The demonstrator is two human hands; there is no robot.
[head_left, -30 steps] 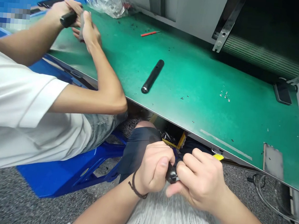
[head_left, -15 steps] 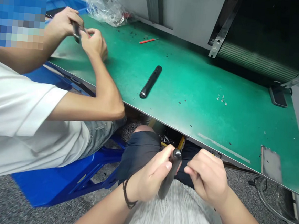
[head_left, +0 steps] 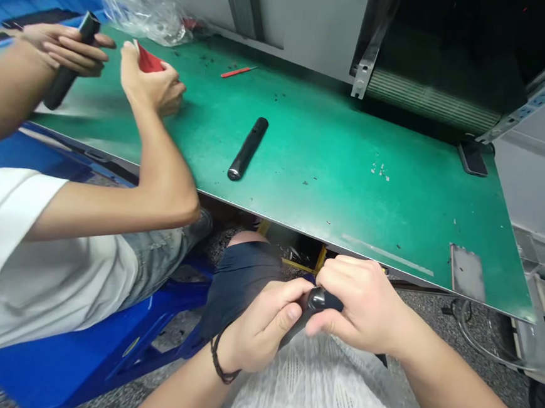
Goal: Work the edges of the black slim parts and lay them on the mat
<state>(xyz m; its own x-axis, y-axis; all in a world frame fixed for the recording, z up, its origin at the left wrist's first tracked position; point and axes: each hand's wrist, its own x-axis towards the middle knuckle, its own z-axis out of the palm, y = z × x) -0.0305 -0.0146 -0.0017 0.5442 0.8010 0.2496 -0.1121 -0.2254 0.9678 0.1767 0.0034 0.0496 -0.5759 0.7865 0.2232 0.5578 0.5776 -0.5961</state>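
Over my lap, my left hand [head_left: 263, 326] is wrapped round a black cylinder [head_left: 309, 307] that points up and to the right. My right hand [head_left: 356, 305] is closed over the cylinder's top end, fingers curled round its tip. Both hands are below the front edge of the green table [head_left: 333, 152]. A second black cylinder [head_left: 247, 148] lies loose on the table, beyond my hands.
A person in a white shirt sits at my left on a blue stool [head_left: 100, 354], holding a black cylinder [head_left: 68, 68] in one hand and a red piece [head_left: 146, 61] in the other. A red stick [head_left: 236, 71], a plastic bag [head_left: 146, 15], a phone [head_left: 473, 158] and a blue crate [head_left: 28, 2] sit around the table.
My right hand has come back onto the cylinder's top end and closed on it. The view has shifted left. The other person now holds a red piece.
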